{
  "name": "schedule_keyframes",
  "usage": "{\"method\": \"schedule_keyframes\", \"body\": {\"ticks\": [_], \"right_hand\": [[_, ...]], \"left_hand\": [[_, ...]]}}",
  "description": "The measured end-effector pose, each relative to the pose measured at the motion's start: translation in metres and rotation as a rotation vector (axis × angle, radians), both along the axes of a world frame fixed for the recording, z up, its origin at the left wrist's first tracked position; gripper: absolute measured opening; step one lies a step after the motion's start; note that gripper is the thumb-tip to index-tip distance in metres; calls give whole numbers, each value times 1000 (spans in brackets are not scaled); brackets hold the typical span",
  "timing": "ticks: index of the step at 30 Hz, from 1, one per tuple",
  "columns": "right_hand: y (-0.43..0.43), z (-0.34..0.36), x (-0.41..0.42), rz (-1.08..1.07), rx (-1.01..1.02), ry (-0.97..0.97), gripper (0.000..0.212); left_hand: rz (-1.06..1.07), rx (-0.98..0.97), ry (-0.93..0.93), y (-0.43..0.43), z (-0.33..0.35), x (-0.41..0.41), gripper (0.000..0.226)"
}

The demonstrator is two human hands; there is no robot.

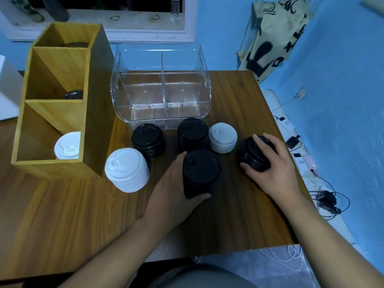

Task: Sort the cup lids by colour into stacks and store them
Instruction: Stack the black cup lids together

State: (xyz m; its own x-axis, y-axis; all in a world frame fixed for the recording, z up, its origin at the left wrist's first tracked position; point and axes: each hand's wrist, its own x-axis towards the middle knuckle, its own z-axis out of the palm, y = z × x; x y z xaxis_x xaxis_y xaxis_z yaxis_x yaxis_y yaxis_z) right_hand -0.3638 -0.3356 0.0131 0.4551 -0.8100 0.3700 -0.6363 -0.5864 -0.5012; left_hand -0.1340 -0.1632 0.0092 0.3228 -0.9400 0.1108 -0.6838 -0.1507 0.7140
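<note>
Counting the stacks of lids (126, 172) on the table (62, 204) in front of the clear box (161, 86), we find six: four black, two white. Our left hand (171, 189) curls round the tall black stack (200, 171), farthest from the box. Our right hand (276, 167) grips a shorter black stack (254, 156) off the box's right corner. Left of the box stands a wooden rack (97, 100) with three compartments; the nearest holds white lids (67, 145).

A dark wooden table (62, 215) bears a bamboo organiser (97, 100) at the left, with a clear divided box (162, 90) beside it. In front of these are a large white lid stack (126, 172), a small white lid stack (222, 140), a left black lid stack (148, 140), a middle black lid stack (193, 133), a rightmost black lid stack (248, 154) and a tall black lid stack (200, 173), its base hidden.
</note>
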Motion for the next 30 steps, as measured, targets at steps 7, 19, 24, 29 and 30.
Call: {"method": "schedule_keyframes", "body": {"ticks": [7, 19, 24, 29, 30], "right_hand": [[56, 48, 32, -3, 12, -267, 76], [87, 43, 91, 189, 24, -52, 79], [94, 41, 95, 201, -22, -8, 78], [94, 43, 97, 199, -36, 36, 76], [94, 43, 97, 193, -45, 42, 75]], "left_hand": [[-15, -35, 13, 0, -3, -1, 112], [-41, -102, 139, -1, 0, -1, 96], [-15, -72, 155, 0, -5, 2, 109], [-24, -87, 143, -1, -8, 2, 109], [-25, -89, 143, -1, -8, 3, 105]]}}
